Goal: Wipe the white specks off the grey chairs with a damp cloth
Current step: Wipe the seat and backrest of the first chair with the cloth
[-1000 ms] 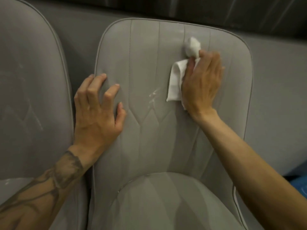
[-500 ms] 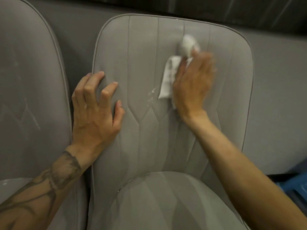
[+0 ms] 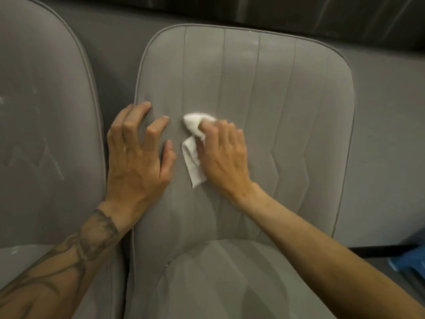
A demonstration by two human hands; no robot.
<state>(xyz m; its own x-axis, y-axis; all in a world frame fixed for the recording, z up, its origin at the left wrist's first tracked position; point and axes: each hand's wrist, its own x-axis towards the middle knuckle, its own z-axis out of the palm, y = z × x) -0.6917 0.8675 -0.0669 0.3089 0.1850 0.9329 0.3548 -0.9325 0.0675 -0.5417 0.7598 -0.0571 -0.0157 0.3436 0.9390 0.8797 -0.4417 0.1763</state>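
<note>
Right hand (image 3: 224,155) pinches the white damp cloth (image 3: 194,146), pressing it on the middle grey chair backrest (image 3: 287,111); left hand (image 3: 138,155) spread flat, bracing. Risks: loose cloth tail folds under, smearing; faint white marks on left chair (image 3: 43,134) likely missed.

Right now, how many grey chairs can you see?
2. One grey chair is in the middle, under both hands; a second grey chair stands beside it at the left edge, partly cut off. More may lie outside the view.
</note>
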